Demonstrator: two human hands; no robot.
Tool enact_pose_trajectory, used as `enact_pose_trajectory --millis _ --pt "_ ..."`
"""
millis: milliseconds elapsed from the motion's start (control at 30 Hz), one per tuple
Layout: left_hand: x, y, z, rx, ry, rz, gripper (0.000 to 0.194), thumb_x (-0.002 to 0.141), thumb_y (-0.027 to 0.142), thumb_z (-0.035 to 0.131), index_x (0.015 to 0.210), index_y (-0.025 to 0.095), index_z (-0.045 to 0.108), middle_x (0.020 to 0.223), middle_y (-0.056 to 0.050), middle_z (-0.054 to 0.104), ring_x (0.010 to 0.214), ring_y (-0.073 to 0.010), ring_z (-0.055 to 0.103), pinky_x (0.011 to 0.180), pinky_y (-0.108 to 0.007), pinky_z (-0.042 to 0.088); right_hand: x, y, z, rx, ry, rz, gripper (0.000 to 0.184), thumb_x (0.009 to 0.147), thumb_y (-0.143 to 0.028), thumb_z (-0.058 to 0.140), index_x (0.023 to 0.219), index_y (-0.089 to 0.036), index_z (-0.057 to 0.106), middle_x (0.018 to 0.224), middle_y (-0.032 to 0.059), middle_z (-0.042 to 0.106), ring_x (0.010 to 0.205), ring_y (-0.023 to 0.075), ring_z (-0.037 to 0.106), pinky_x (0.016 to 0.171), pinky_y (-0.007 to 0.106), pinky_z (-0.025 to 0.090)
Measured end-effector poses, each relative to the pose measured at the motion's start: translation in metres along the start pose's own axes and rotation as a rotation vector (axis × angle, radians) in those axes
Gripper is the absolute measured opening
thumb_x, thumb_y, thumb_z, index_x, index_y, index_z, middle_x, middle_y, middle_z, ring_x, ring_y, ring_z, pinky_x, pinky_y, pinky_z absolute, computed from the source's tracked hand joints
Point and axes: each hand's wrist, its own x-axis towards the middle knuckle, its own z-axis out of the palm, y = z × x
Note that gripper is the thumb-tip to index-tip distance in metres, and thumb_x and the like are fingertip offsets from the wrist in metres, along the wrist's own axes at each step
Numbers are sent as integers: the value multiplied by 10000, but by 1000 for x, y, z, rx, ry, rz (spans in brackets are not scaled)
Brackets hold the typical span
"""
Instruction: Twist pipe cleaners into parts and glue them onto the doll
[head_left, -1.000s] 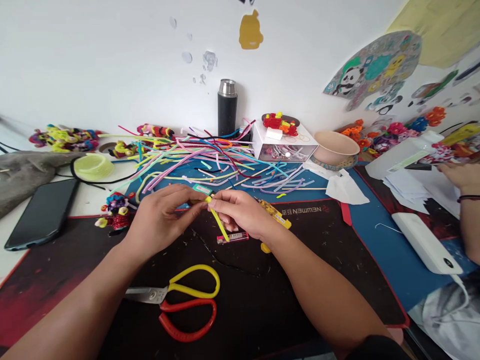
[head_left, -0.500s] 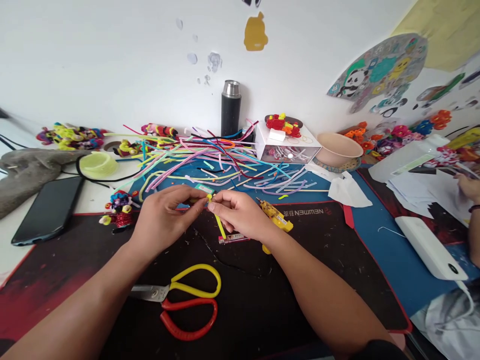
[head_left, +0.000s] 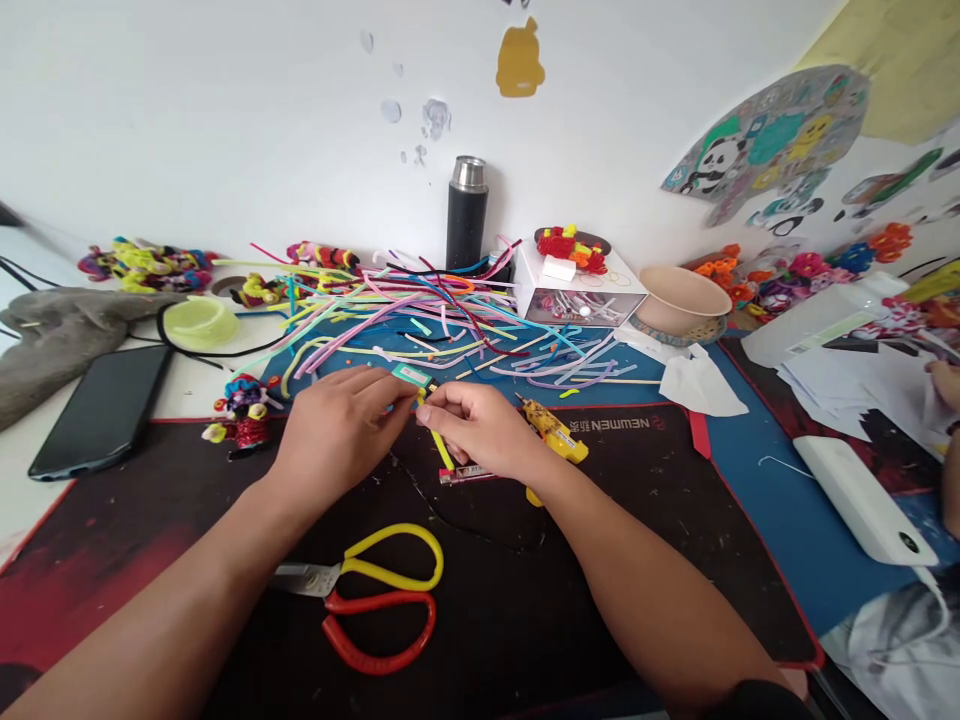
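Observation:
My left hand (head_left: 341,428) and my right hand (head_left: 480,430) meet over the black mat (head_left: 525,600), both pinched on a yellow pipe cleaner (head_left: 439,446) that hangs down between them. Just beyond the fingertips lies a small green box (head_left: 411,375). Under my right hand sit a small pink-red box (head_left: 469,474) and a yellow glue gun (head_left: 555,440). Scissors with one yellow and one red handle (head_left: 375,590) rest on the mat near me.
A heap of coloured pipe cleaners (head_left: 420,310) spreads behind the hands, with a black flask (head_left: 466,212), a white box (head_left: 581,290) and a beige bowl (head_left: 679,298). A phone (head_left: 105,410) lies left. Another person's hand (head_left: 946,385) works over papers at right, near a white power bank (head_left: 862,490).
The view has shifted slightly. My hands stay together on the yellow pipe cleaner, with small finger movements. The other person's hand at right has drawn back toward the edge.

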Motion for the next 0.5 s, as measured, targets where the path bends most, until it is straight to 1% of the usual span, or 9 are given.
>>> enact_pose_trajectory --millis 100,167,200,267,333,367,433,500 --pt "-1 1 4 -9 -53 41 299 1043 242 537 927 201 809 883 -89 826 801 -271 760 732 -364 536 -1 -1 -1 25 -24 -9 432 950 -612 781 876 -209 644 549 -83 525 469 106 486 486 241 364" --pt "-2 2 5 -118 -91 -16 277 1018 258 551 917 198 801 871 -84 816 803 -264 755 725 -351 528 -2 -2 -2 61 -47 -32 423 964 -604 755 876 -206 644 547 -85 526 462 101 476 486 240 354" --pt "-2 3 5 -204 -109 -80 251 1006 284 577 926 198 799 879 -78 817 809 -257 757 726 -339 530 -2 -3 -3 80 -54 -48 411 974 -594 740 882 -205 647 552 -85 530 460 98 473 486 240 351" --pt "-1 2 4 -390 -133 -260 208 976 355 657 955 204 799 902 -56 827 815 -238 758 728 -309 537 -3 -5 -4 106 -47 -82 370 993 -560 714 910 -203 659 566 -86 537 460 94 472 488 240 351" --pt "2 1 -1 -536 -155 -434 223 945 416 712 962 213 801 905 -33 832 804 -225 752 726 -288 541 -3 -6 -6 108 -13 -114 307 1002 -507 702 950 -208 663 582 -89 542 463 95 477 490 242 356" --pt "4 0 -3 -583 -171 -498 242 932 442 723 948 214 802 893 -27 831 792 -224 745 718 -286 540 -3 -6 -6 100 10 -128 276 1003 -482 700 970 -211 661 596 -90 546 465 97 481 491 244 358" --pt "8 -1 -7 -636 -201 -569 281 905 482 727 910 211 800 862 -25 824 756 -223 723 694 -288 533 -2 -5 -6 55 67 -154 230 997 -445 705 1007 -220 660 637 -87 561 484 101 496 502 250 368" --pt "10 0 -10 -660 -230 -596 308 874 507 724 889 207 797 819 -22 809 706 -213 692 663 -288 517 -2 -3 -5 -40 137 -192 216 983 -423 733 1059 -228 678 684 -80 577 532 109 519 540 257 386"
